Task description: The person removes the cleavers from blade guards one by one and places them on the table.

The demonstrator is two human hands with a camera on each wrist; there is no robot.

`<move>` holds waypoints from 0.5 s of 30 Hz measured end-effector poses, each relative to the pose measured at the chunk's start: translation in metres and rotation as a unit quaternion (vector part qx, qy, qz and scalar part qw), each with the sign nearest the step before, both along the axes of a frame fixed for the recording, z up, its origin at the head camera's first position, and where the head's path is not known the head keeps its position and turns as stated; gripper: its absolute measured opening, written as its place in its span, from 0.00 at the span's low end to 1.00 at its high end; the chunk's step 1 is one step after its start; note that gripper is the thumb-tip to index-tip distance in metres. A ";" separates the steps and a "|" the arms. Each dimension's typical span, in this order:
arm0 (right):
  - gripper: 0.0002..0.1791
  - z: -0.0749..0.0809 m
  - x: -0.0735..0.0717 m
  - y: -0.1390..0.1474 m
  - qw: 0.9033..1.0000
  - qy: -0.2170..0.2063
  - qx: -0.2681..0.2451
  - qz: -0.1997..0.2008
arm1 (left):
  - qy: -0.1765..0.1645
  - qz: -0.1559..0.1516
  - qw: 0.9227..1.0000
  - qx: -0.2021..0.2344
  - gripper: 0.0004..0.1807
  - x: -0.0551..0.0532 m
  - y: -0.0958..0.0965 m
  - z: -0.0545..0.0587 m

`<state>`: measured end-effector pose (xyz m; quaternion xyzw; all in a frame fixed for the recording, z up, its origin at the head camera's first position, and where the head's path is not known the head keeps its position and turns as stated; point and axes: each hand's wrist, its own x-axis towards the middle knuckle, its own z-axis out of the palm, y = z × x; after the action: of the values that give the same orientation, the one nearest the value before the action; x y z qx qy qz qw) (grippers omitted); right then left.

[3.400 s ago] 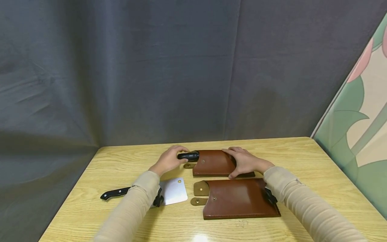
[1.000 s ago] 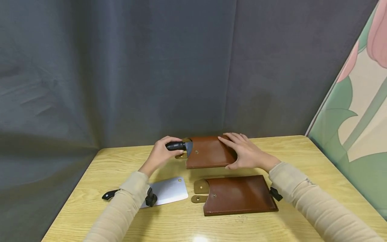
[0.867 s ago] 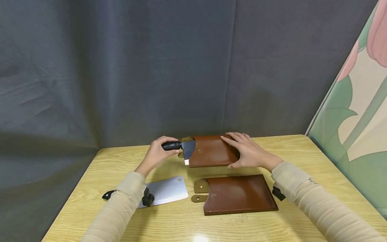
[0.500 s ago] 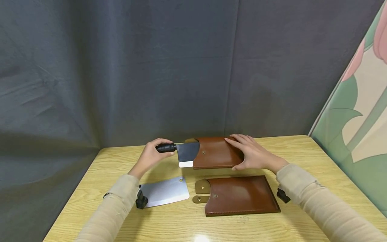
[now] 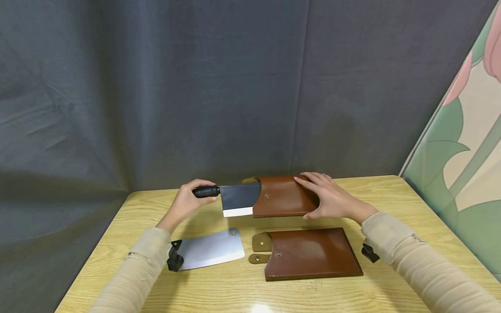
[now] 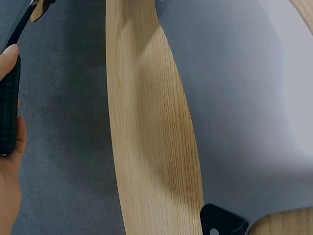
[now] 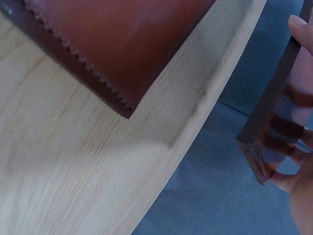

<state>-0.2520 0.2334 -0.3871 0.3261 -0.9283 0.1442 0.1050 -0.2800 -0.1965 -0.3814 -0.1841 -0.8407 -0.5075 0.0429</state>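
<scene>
Head: left hand (image 5: 184, 204) grips black handle of dark cleaver (image 5: 239, 200), blade half out of upper sheath (image 5: 283, 198); right hand (image 5: 332, 200) clasps sheath, raised above table (image 5: 117, 226).
Left wrist: fingers (image 6: 10, 51) wrap handle.
Right wrist: fingertips (image 7: 298, 22) curl over sheath edge; second sheath (image 7: 122, 44) flat on table.

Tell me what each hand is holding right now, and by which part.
The left hand grips the dark cleaver by its black handle. The right hand holds the far brown sheath by its closed end.
</scene>
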 end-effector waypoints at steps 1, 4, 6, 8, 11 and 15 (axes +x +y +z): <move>0.62 0.000 0.000 0.001 1.000 0.001 0.000 0.000 | -0.003 0.000 1.000 0.000 0.21 0.000 -0.001 0.000; 0.62 0.001 0.000 0.003 1.000 -0.001 0.000 0.000 | -0.008 0.003 1.000 0.000 0.22 0.000 -0.004 0.001; 0.62 0.001 0.000 0.005 1.000 -0.004 0.002 -0.002 | -0.011 0.004 1.000 0.000 0.22 0.002 -0.006 0.003; 0.62 0.001 0.000 0.007 1.000 -0.007 0.001 -0.004 | -0.015 0.005 1.000 0.002 0.21 0.005 -0.006 0.007; 0.62 0.001 -0.001 0.010 1.000 -0.008 0.002 -0.009 | -0.020 0.006 1.000 0.001 0.21 0.012 -0.006 0.016; 0.62 -0.001 -0.001 0.015 1.000 -0.006 0.002 -0.014 | -0.024 0.003 1.000 0.002 0.21 0.017 -0.009 0.022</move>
<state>-0.2534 0.2479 -0.3878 0.3125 -0.9338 0.1425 0.1006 -0.2632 -0.2055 -0.3594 -0.1689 -0.8411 -0.5132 0.0245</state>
